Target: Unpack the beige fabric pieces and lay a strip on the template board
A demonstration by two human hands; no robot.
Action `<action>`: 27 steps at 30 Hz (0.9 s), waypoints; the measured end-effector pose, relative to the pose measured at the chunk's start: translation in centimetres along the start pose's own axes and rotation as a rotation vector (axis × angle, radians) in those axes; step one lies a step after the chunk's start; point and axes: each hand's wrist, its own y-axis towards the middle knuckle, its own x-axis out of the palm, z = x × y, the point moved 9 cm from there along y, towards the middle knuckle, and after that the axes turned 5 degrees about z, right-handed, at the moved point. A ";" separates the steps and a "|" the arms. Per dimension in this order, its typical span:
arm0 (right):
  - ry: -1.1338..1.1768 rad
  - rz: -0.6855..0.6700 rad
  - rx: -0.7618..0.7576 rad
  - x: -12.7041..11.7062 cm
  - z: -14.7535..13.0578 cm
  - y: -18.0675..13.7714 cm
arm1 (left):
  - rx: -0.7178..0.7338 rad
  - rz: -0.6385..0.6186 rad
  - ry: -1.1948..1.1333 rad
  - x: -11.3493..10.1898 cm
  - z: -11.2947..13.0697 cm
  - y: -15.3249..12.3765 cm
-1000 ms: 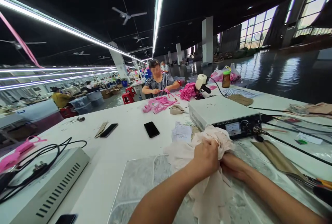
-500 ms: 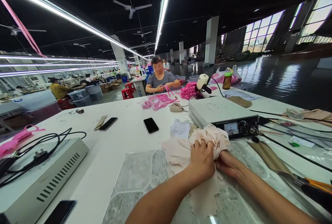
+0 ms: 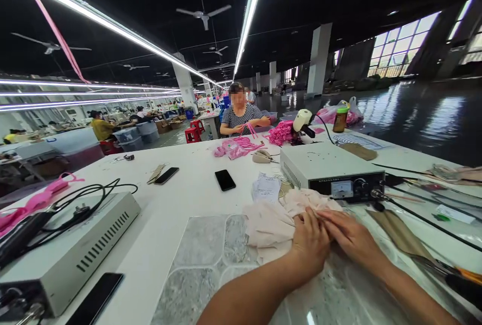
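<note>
A bunched pile of pale pink fabric pieces (image 3: 269, 227) lies on the grey marble-patterned mat (image 3: 201, 242), up against the front of a metal box with a dial. My left hand (image 3: 312, 239) is closed on the right part of the pile, its fingers bent down into the folds. Just to its right, my right hand (image 3: 352, 237) has its fingers pressed together over the cloth at the pile's edge, almost meeting the left fingers. Its thumb and the cloth beneath are partly hidden.
The dial box (image 3: 335, 169) stands behind the pile, its black cable running right. Paper slips (image 3: 265, 188) and a phone (image 3: 225, 180) lie beyond. Another metal box (image 3: 71, 249) and phone (image 3: 96, 300) are at left. Across the table, a person (image 3: 243, 116) handles pink straps.
My right hand has come up from beneath the fabric to its top right side. The left hand has shifted slightly right, and the bunch has sunk flatter. The view has turned a little left.
</note>
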 end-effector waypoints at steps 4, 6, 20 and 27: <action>-0.045 0.019 -0.045 2.4 0.3 0.9 | 0.026 0.040 -0.018 -0.6 -1.1 -2.3; -0.070 0.041 -0.066 2.6 0.5 0.4 | 0.012 0.064 -0.063 -1.3 -2.0 -4.1; -0.198 0.131 -0.157 2.9 1.4 -1.5 | 0.257 0.082 0.031 -2.9 -5.3 -6.6; -0.211 0.123 -0.192 2.3 1.3 -1.2 | 0.329 0.079 -0.090 -3.5 -6.0 -11.2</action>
